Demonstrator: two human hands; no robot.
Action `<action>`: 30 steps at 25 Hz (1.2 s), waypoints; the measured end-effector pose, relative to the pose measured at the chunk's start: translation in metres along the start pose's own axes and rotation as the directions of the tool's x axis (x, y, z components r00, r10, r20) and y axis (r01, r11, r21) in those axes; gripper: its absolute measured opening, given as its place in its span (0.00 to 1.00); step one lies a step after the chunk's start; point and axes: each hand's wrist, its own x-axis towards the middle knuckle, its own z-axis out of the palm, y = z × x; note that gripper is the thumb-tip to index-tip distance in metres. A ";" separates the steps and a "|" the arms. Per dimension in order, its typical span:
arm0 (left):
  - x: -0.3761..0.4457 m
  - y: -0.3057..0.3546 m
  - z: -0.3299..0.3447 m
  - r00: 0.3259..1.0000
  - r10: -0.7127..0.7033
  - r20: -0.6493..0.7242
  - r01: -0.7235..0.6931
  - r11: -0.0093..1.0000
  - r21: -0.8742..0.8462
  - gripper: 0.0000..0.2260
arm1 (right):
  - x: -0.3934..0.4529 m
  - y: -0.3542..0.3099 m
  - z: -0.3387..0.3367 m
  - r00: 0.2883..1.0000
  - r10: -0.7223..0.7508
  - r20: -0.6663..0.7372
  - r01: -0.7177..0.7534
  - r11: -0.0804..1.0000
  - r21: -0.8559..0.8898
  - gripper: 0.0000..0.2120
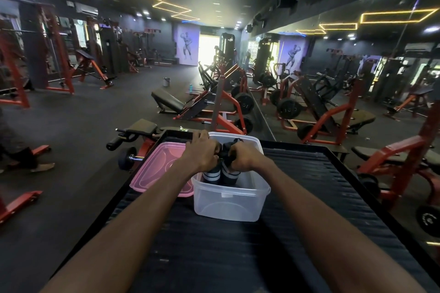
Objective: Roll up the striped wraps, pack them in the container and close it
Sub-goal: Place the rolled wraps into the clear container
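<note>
A clear plastic container (229, 202) stands on a black ribbed platform (214, 257). Two rolled black wraps with white stripes sit upright inside it, the left roll (211, 176) and the right roll (230, 176) side by side. My left hand (201, 150) grips the top of the left roll. My right hand (242, 153) grips the top of the right roll, where a loose black end sticks up. Both hands are over the container's opening. A pink lid (157, 169) lies flat on the platform, touching the container's left side.
The platform has a raised black rim (333, 147). A dumbbell (127, 158) and red gym machines stand on the floor to the left. A mirror wall runs along the right. A person's foot (41, 166) is at the far left.
</note>
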 end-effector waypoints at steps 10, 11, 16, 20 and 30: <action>-0.002 -0.004 0.003 0.999 -0.008 -0.037 0.007 1.000 -0.017 0.14 | -0.001 0.003 -0.006 0.982 0.127 0.138 -0.144 0.982 0.121 0.15; -0.002 -0.003 0.003 0.997 -0.013 -0.070 0.011 1.000 -0.025 0.13 | -0.003 0.003 -0.011 0.976 0.135 0.171 -0.163 0.972 0.167 0.15; 0.002 0.003 -0.004 0.994 0.003 -0.112 -0.025 0.979 -0.200 0.16 | -0.021 0.003 -0.046 0.955 0.217 0.203 -0.288 0.840 0.459 0.15; 0.002 0.010 -0.010 0.999 0.041 -0.029 -0.050 0.881 -0.470 0.15 | -0.030 0.012 -0.059 0.948 0.203 0.243 -0.314 0.506 0.803 0.17; 0.011 0.011 -0.007 0.994 0.064 -0.093 -0.101 0.871 -0.481 0.21 | -0.032 0.016 -0.049 0.997 0.019 0.071 -0.050 0.887 0.459 0.19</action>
